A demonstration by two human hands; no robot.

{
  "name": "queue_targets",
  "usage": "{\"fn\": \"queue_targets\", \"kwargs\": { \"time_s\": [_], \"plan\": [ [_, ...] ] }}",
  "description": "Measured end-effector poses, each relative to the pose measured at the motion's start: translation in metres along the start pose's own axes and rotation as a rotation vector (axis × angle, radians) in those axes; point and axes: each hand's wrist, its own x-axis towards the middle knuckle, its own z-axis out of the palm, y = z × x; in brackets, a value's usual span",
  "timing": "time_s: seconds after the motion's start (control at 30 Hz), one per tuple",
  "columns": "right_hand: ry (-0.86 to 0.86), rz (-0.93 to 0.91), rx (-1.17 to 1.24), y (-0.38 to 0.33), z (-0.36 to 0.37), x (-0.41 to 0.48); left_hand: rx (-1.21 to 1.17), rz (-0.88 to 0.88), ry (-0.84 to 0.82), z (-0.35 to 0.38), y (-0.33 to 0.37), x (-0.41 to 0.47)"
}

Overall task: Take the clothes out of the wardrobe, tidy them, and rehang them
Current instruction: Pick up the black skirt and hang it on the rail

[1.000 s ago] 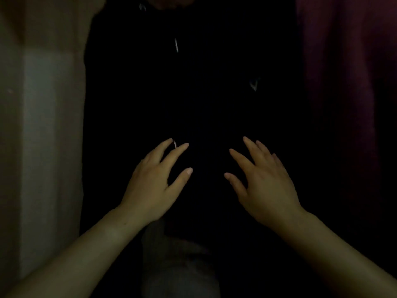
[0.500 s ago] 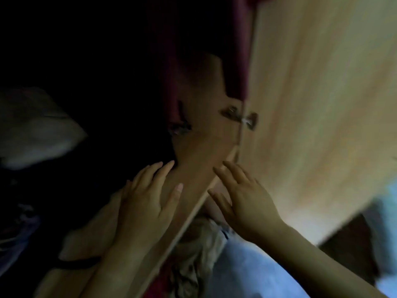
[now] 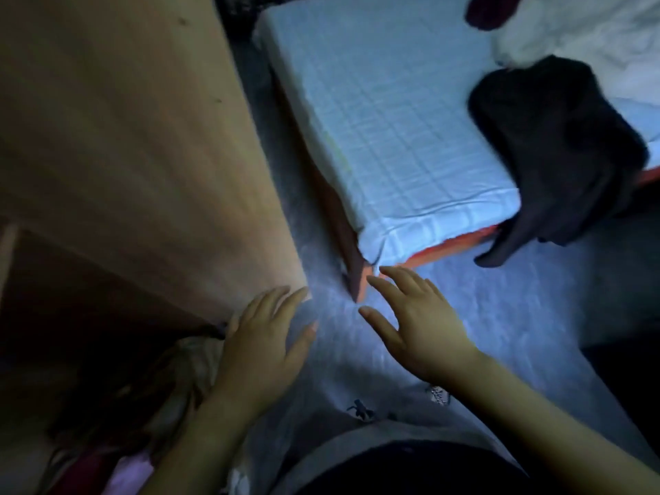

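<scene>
My left hand (image 3: 264,344) and my right hand (image 3: 414,326) hover side by side over the floor, fingers straight and spread, holding nothing. The open wooden wardrobe door (image 3: 135,137) fills the upper left, its lower corner just beyond my left fingertips. A black garment (image 3: 557,151) lies draped over the bed's corner at the right, one sleeve hanging toward the floor. A white garment (image 3: 571,26) is heaped on the bed behind it, with a dark red piece (image 3: 489,8) at the top edge. Crumpled clothes (image 3: 143,405) lie in the dark wardrobe bottom at lower left.
The bed (image 3: 385,112) has a pale blue checked sheet and an orange frame, its near corner just beyond my right fingertips. A narrow gap of pale floor (image 3: 500,309) runs between the wardrobe door and the bed.
The view has swung right and down, from the black garment hanging inside the wardrobe, past the door hinges, to the floor and the bed. Both hands stayed empty and spread.
</scene>
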Motion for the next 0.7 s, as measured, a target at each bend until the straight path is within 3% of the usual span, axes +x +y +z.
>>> {"fn": "queue_targets", "kwargs": {
  "time_s": [0.43,0.7],
  "plan": [
    [0.276,0.491,0.042,0.286,-0.139,-0.076,-0.168,0.523,-0.151,0.141,0.318,0.180],
    [0.266,0.778,0.087,0.403,-0.169,-0.107,-0.137,0.684,-0.317,0.207,0.437,0.252]
  ]
}}
